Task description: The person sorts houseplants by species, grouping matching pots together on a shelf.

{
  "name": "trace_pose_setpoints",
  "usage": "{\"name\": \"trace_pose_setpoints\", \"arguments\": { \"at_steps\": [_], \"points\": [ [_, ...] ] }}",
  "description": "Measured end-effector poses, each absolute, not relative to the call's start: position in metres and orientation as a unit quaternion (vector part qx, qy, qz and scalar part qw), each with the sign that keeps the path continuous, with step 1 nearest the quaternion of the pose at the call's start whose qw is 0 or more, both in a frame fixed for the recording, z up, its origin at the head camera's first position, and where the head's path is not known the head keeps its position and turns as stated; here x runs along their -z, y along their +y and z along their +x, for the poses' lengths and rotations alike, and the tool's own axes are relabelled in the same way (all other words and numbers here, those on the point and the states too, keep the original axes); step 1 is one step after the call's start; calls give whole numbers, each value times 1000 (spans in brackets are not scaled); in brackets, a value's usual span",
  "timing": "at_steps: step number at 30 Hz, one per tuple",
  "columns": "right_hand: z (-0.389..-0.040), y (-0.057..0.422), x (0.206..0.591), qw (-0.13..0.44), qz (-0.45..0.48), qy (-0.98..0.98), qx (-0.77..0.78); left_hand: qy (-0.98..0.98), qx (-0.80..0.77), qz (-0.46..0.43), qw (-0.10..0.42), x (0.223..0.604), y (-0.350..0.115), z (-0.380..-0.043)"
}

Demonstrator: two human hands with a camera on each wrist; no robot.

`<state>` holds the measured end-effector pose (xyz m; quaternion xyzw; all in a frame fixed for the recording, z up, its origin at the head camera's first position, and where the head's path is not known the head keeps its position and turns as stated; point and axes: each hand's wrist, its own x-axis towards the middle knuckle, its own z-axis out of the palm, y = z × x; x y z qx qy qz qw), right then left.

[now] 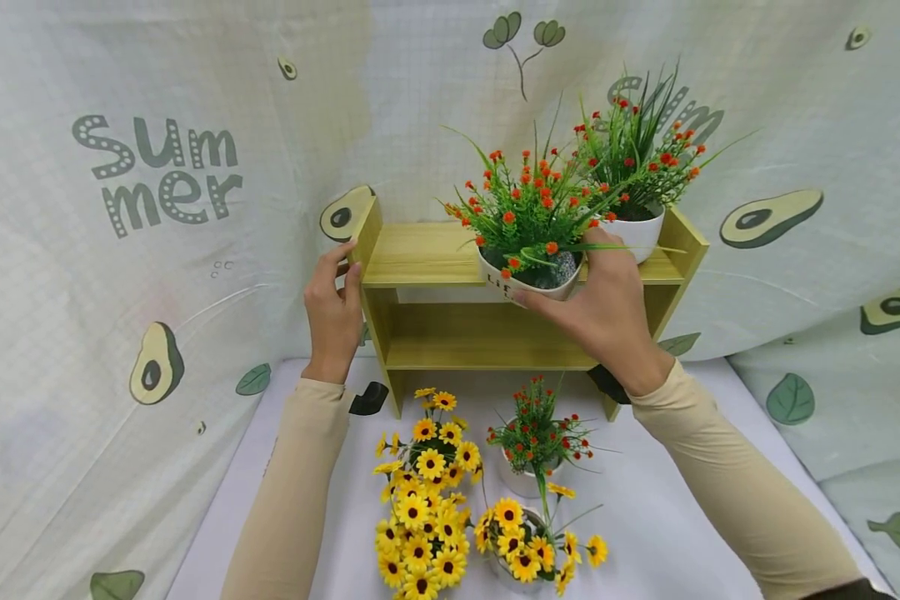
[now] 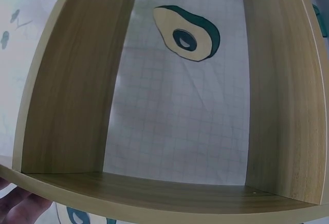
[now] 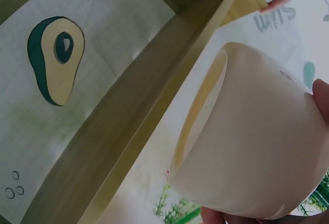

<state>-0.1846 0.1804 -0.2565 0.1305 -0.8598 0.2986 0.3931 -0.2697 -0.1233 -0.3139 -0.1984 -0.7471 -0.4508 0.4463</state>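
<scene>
My right hand (image 1: 607, 300) grips a white pot of red-orange flowers (image 1: 528, 279) with lettering on its side, fingers and thumb round its wall. This pot is at the front of the upper board of a small wooden shelf (image 1: 487, 337). In the right wrist view the white pot (image 3: 257, 136) is tilted, its smooth underside facing the camera. At the shelf's left end panel, my left hand (image 1: 333, 308) holds the upper edge with bent fingers. The left wrist view shows only some left fingers (image 2: 23, 206) beside the panel.
Another white pot of red flowers (image 1: 637, 233) stands at the upper board's right end. On the white table before the shelf are yellow sunflowers (image 1: 420, 533), a smaller sunflower pot (image 1: 521, 558) and a red-flowered pot (image 1: 528, 475). A printed cloth (image 1: 172, 275) hangs behind.
</scene>
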Motion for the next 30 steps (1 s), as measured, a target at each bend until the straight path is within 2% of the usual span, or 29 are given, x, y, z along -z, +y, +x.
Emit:
{"name": "trace_pose_setpoints", "arguments": {
  "at_steps": [13,21,30],
  "points": [
    [-228,157,250,400,84,-880,-240,-747,454,-199,443,315,-124,-270],
    [-239,156,248,387,51,-900,-194,-746,451,-202,447,315,-124,-271],
    [-246,154,248,422,49,-896,-130,-750,449,-194,446,314,-123,-270]
  ]
}}
